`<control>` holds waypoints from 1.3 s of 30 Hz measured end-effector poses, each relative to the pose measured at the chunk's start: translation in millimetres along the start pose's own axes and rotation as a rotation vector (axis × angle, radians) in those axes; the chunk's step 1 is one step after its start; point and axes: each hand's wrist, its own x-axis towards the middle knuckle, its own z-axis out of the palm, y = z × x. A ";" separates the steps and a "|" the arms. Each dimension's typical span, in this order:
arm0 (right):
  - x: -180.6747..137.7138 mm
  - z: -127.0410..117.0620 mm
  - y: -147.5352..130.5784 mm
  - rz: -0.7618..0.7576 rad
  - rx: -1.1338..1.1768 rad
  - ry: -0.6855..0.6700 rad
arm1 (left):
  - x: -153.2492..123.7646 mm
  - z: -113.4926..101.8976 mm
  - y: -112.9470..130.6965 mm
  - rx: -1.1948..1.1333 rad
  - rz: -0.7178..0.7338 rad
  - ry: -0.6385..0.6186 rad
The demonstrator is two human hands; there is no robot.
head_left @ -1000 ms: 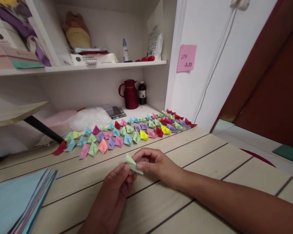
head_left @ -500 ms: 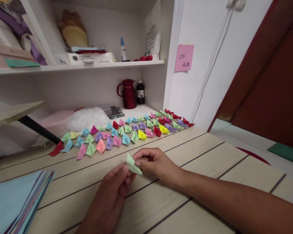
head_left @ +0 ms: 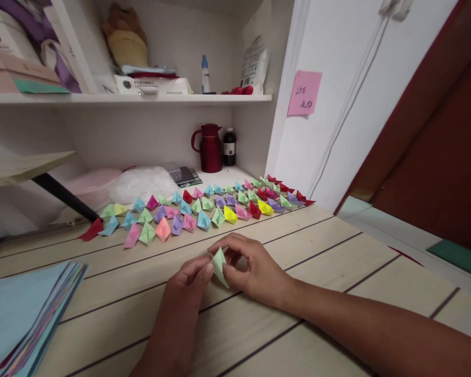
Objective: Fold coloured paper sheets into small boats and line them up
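Note:
A small pale green folded paper boat (head_left: 220,268) is held between my two hands, just above the wooden table (head_left: 317,277). My left hand (head_left: 192,283) pinches its left side between thumb and fingers. From the right, my right hand (head_left: 247,267) grips the other side, its thumb low and its fingers curled over the top, partly hidden behind the paper. Beyond my hands, several rows of folded paper boats (head_left: 203,221) in green, blue, pink, purple, red and yellow stand along the table's far side.
At the left lies a stack of coloured paper (head_left: 23,309), light blue on top. Behind the boats are a clear plastic bag (head_left: 143,184), a red jug (head_left: 211,149) and a dark bottle (head_left: 229,147). A shelf (head_left: 160,99) runs above. A pink note (head_left: 305,93) sticks to the wall panel.
The green paper boat has been turned more upright in my hands, showing a narrower pointed shape. My right fingers have shifted over its top. The camera view has moved slightly.

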 end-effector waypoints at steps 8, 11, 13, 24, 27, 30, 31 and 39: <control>1.5 -0.2 4.8 -0.060 -0.009 0.101 | -6.3 1.7 -0.5 -0.305 -0.135 -0.073; 0.8 0.2 6.1 -0.129 -0.032 0.128 | -4.7 3.3 -6.6 -0.460 -0.236 -0.053; -0.4 0.9 6.5 -0.178 -0.054 0.127 | -2.7 4.4 -9.6 -0.497 -0.264 -0.055; -4.9 0.6 0.6 -0.266 -0.136 0.022 | -6.9 6.9 -2.3 -0.130 -0.066 -0.040; -4.1 1.0 0.1 -0.185 -0.038 -0.023 | -6.7 4.3 -0.4 0.045 -0.025 0.059; -2.7 1.4 2.2 -0.017 0.139 -0.061 | -5.7 1.5 -1.7 0.096 0.007 0.147; -2.2 1.9 3.3 0.048 0.212 -0.068 | -5.4 0.8 -2.2 0.091 0.014 0.164; -0.8 7.5 12.5 0.354 0.492 -0.200 | -5.0 -1.7 0.0 -0.070 0.022 0.152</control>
